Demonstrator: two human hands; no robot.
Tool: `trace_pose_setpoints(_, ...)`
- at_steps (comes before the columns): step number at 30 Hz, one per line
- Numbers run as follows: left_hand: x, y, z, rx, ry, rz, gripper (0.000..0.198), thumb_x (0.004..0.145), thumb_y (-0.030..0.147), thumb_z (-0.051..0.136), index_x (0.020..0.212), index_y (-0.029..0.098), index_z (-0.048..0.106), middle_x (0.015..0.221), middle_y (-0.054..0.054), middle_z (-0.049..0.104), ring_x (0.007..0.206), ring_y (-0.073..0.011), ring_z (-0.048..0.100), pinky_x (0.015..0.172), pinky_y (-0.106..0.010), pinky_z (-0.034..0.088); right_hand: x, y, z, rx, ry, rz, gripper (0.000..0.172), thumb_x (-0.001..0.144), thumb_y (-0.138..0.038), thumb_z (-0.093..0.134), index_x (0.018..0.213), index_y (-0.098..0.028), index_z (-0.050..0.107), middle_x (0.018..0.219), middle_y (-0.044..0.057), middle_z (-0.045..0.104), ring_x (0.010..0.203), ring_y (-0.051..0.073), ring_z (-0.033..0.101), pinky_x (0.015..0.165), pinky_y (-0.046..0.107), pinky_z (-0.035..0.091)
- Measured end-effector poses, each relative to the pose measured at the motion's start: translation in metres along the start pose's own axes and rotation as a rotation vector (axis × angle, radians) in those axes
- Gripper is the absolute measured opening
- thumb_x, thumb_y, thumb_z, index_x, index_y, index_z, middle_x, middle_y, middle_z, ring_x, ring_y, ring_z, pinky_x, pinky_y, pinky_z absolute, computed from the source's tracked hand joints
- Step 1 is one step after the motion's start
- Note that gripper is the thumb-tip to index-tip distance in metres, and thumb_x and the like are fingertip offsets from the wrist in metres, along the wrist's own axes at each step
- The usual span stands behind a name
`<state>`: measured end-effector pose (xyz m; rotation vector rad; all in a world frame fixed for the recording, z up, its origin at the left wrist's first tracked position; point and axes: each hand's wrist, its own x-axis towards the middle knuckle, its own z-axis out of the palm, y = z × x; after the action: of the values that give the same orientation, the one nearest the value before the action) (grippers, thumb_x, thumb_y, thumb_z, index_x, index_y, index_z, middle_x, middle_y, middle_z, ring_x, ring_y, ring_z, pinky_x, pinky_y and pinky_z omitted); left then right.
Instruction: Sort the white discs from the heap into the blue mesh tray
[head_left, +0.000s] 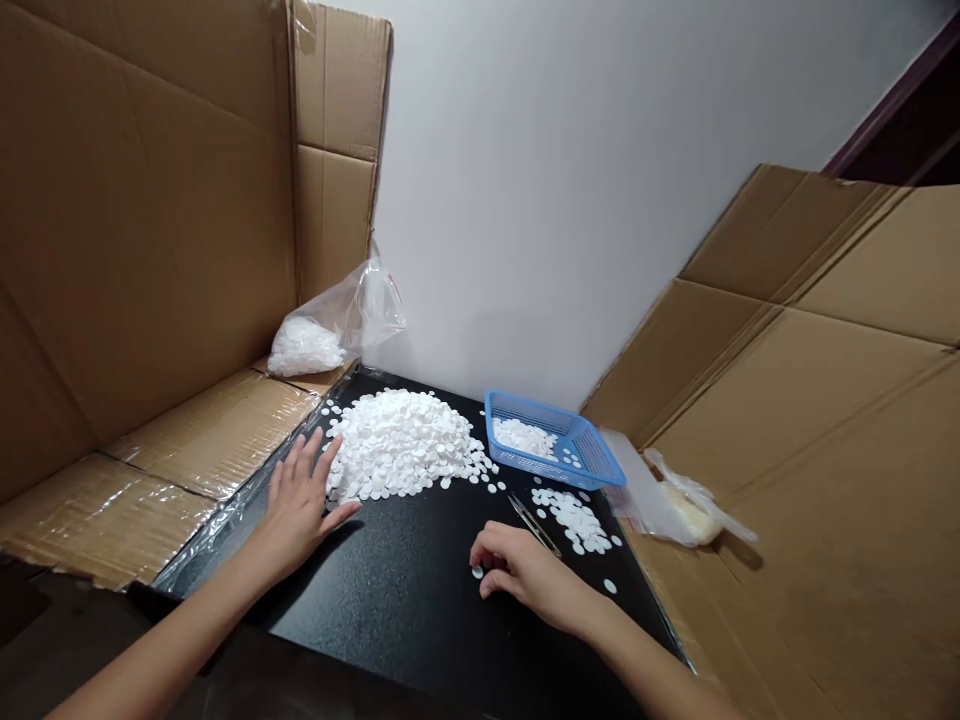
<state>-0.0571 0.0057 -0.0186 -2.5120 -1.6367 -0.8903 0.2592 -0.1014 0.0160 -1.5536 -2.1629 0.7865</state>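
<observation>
A large heap of small round white discs (409,440) lies on the black tabletop (375,580). My left hand (300,500) is open at the heap's left edge, fingers spread and fingertips touching or just over the outermost discs. Nothing shows in its grasp. My right hand (517,570) is low over the table with curled fingers, and one white disc (477,573) sits between its thumb and forefinger. Just beyond that hand lies a pair of thread snips (534,525). A smaller scatter of discs (577,522) spreads to its right.
Behind the snips stands a blue plastic basket (611,462) with more discs inside. A clear bag of white pieces (307,347) rests at the back left, another plastic bag (694,510) at the right. Cardboard panels (150,200) flank both sides; a pale wall (510,200) closes the back.
</observation>
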Motion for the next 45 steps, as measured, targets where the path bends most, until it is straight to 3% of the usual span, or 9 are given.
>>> trace_pose_setpoints(4,0.019,-0.009,0.014,0.08,-0.167,0.054,0.091,0.084,0.063,0.059,0.157,0.021,0.024,0.164,-0.021,0.02,0.15,-0.0447,0.014,0.11,-0.069,0.025,0.007,0.001,0.003,0.058,-0.05,0.02,0.026,0.071,0.006,0.055,0.07,-0.02,0.053,0.077,-0.003,0.057,0.07,0.012,0.058,0.062,0.019,0.042)
trace_pose_setpoints(10,0.041,-0.004,0.028,0.112,-0.158,0.168,0.097,0.078,0.074,0.058,0.156,0.024,0.03,0.165,-0.019,0.019,0.15,-0.0447,0.012,0.113,-0.067,0.018,0.007,0.003,-0.005,-0.054,-0.107,-0.093,0.028,0.073,0.006,0.043,0.076,-0.021,0.044,0.084,-0.003,0.057,0.071,0.011,0.061,0.06,0.019,0.04)
trace_pose_setpoints(16,0.055,0.01,0.03,0.08,-0.124,0.262,0.097,0.074,0.075,0.063,0.153,0.025,0.037,0.163,-0.02,0.026,0.149,-0.0445,0.017,0.115,-0.065,0.016,0.042,0.054,-0.087,-0.328,0.504,0.125,0.019,0.09,-0.015,0.044,0.073,-0.023,0.047,0.074,0.002,0.061,0.069,0.018,0.057,0.065,0.026,0.043)
trace_pose_setpoints(21,0.081,0.024,0.037,0.062,-0.068,0.266,0.085,0.085,0.066,0.059,0.154,0.024,0.032,0.162,-0.019,0.027,0.148,-0.0399,0.023,0.115,-0.059,0.024,0.079,0.083,-0.131,-0.428,0.621,0.176,0.023,0.088,-0.02,0.047,0.067,-0.021,0.055,0.07,0.004,0.059,0.066,0.021,0.056,0.064,0.031,0.044)
trace_pose_setpoints(26,0.113,0.041,0.051,0.08,-0.051,0.286,0.065,0.093,0.049,0.059,0.148,0.02,0.041,0.151,-0.019,0.045,0.139,-0.034,0.041,0.109,-0.049,0.036,0.124,0.047,-0.075,-0.463,0.531,-0.04,0.02,0.094,-0.026,0.056,0.109,-0.02,0.067,0.108,0.01,0.067,0.104,0.023,0.06,0.091,0.035,0.048)
trace_pose_setpoints(31,0.119,0.055,0.055,0.132,-0.047,0.302,0.049,0.095,0.039,0.059,0.136,0.014,0.051,0.123,-0.019,0.058,0.114,-0.0335,0.053,0.091,-0.045,0.045,0.162,0.018,-0.007,-0.554,0.5,-0.19,0.073,0.086,-0.04,0.071,0.15,-0.027,0.038,0.142,0.016,0.049,0.124,0.033,0.047,0.097,0.051,0.046)
trace_pose_setpoints(34,0.117,0.06,0.05,0.174,-0.06,0.342,0.033,0.098,0.034,0.053,0.125,0.014,0.057,0.114,-0.016,0.059,0.105,-0.0316,0.054,0.087,-0.043,0.044,0.171,0.018,0.012,-0.568,0.572,-0.209,0.074,0.086,-0.029,0.072,0.15,-0.022,0.036,0.133,0.018,0.052,0.115,0.032,0.051,0.096,0.05,0.048)
trace_pose_setpoints(38,0.113,0.07,0.042,0.2,-0.096,0.426,0.018,0.099,0.018,0.046,0.112,0.016,0.058,0.104,-0.011,0.059,0.096,-0.0283,0.054,0.082,-0.039,0.044,0.167,0.021,0.021,-0.547,0.6,-0.217,0.05,0.092,-0.013,0.057,0.141,-0.017,0.045,0.123,0.016,0.055,0.11,0.029,0.052,0.095,0.047,0.051)
trace_pose_setpoints(45,0.072,0.084,0.027,0.196,-0.206,0.559,0.016,0.097,0.013,0.045,0.097,0.018,0.06,0.094,-0.008,0.06,0.085,-0.0264,0.055,0.074,-0.037,0.042,0.12,0.015,0.042,-0.527,0.55,-0.26,0.026,0.094,-0.015,0.056,0.12,-0.013,0.057,0.112,0.015,0.058,0.098,0.027,0.055,0.087,0.042,0.056)
